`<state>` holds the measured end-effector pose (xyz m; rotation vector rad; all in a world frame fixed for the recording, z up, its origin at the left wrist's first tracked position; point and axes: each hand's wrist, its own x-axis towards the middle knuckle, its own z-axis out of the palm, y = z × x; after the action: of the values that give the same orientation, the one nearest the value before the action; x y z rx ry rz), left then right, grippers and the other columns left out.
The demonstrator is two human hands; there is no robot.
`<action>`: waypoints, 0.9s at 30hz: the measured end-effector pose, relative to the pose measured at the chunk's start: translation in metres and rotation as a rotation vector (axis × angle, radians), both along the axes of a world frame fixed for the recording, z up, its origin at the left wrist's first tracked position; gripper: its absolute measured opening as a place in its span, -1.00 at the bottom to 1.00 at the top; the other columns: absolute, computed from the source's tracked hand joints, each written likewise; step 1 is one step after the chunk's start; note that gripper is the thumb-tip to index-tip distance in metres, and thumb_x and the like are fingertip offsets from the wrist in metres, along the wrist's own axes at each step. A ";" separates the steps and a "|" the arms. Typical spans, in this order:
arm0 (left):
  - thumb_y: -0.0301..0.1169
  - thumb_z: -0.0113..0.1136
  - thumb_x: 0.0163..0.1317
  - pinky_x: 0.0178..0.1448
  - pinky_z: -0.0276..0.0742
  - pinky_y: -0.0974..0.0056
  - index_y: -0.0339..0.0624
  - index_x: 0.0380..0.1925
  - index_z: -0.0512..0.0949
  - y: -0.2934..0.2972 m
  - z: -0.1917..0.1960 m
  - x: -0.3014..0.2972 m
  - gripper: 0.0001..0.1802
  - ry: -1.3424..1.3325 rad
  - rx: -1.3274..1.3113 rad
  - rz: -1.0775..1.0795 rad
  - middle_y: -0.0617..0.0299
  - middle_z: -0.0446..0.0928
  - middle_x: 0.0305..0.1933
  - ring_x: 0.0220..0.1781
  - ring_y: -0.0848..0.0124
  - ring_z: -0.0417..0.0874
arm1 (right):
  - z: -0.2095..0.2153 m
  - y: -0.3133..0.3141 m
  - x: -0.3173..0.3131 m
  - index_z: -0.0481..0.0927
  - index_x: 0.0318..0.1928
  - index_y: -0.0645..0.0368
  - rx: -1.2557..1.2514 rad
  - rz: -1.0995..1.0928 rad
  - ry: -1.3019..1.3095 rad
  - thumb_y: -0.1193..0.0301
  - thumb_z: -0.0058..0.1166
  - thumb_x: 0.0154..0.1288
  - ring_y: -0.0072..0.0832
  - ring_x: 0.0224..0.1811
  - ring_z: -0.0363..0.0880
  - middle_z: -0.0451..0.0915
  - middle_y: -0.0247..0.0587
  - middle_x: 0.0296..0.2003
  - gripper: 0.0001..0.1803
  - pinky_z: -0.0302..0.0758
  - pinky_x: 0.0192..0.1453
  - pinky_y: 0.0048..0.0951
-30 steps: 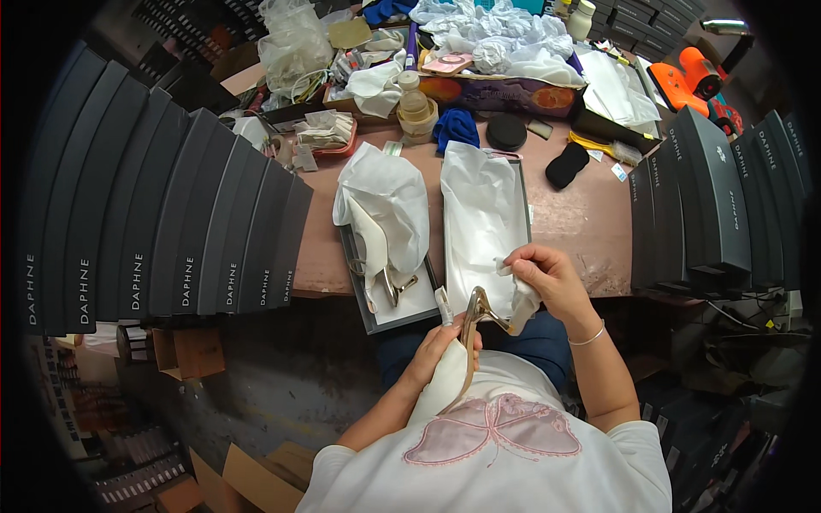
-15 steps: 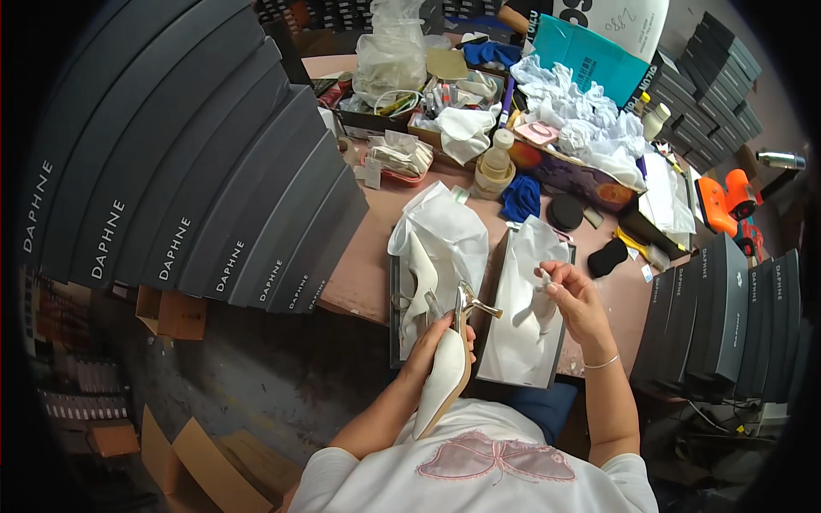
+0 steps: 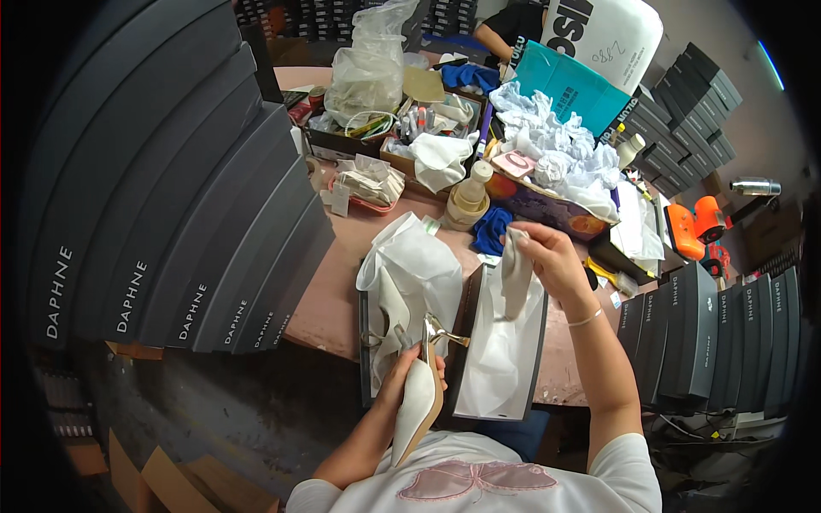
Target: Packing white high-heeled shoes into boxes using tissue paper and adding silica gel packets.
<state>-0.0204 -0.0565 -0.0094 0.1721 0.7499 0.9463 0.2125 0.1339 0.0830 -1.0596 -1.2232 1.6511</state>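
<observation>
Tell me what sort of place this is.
Likely a shoe workshop or packing room: stacks of dark boxes stand on both sides, the left hand holds a white heeled shoe, and an open box is lined with white paper.

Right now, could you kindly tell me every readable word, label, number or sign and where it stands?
Wording withheld; locations only.
Dark grey cardboard shoeboxes: pale lettering.
White rounded panel: black lettering, handwritten figures.
Teal cardboard box: dark lettering.
Small white paper card: too small to read.
</observation>
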 end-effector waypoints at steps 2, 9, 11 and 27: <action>0.06 -0.15 0.37 -0.35 0.56 0.37 -0.21 -0.34 0.53 0.001 0.000 -0.001 -0.47 -0.006 0.003 0.015 0.20 0.53 -0.44 -0.47 0.40 0.63 | 0.009 0.028 -0.009 0.61 -0.02 0.29 0.377 -0.009 -0.567 0.54 0.07 0.31 -0.61 -0.24 0.56 0.65 -0.30 -0.23 -0.76 0.47 -0.11 -0.58; 0.03 -0.16 0.38 -0.25 0.59 0.30 -0.24 -0.27 0.53 0.004 -0.010 -0.006 -0.47 0.030 0.074 -0.024 0.16 0.56 -0.37 -0.39 0.34 0.65 | -0.014 0.130 -0.026 0.63 -0.29 0.26 0.681 -0.199 -0.714 0.41 0.23 0.15 -0.40 -0.43 0.56 0.60 -0.14 -0.47 -0.82 0.47 -0.27 -0.40; 0.04 -0.16 0.38 -0.26 0.59 0.30 -0.24 -0.27 0.53 0.005 -0.013 -0.008 -0.48 0.035 0.083 -0.030 0.16 0.56 -0.37 -0.39 0.35 0.65 | -0.012 0.136 -0.039 0.63 -0.28 0.24 0.765 -0.178 -0.828 0.39 0.24 0.14 -0.32 -0.39 0.59 0.61 -0.09 -0.45 -0.81 0.48 -0.24 -0.35; -0.04 -0.19 0.41 -0.24 0.59 0.30 -0.16 0.04 0.40 -0.003 -0.014 0.002 -0.54 -0.088 0.072 -0.112 0.17 0.53 -0.28 -0.35 0.36 0.63 | -0.076 0.134 -0.057 0.44 -0.01 0.14 0.949 -0.255 -0.911 0.44 0.24 0.09 0.03 0.02 0.48 0.44 0.04 0.02 -0.58 0.46 0.08 -0.17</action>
<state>-0.0189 -0.0592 -0.0231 0.2315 0.6199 0.8693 0.1553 0.2675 0.0066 -1.2411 -2.0171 0.1912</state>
